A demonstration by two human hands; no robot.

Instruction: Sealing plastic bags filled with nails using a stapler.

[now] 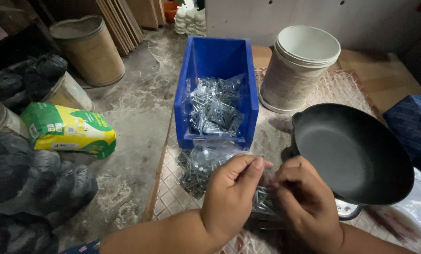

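Clear nail packet [262,197], seemingly pinched by 2 hands

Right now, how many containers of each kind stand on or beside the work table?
Blue plastic bin: 1
White bucket stacks: 1
Black pans: 1
Brown drums on the floor: 1
Total: 4
Both hands hold a clear bag of nails.

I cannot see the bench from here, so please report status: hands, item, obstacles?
Left hand and right hand both pinching one clear bag of nails. More bags lie before blue bin. Black pan close at right.
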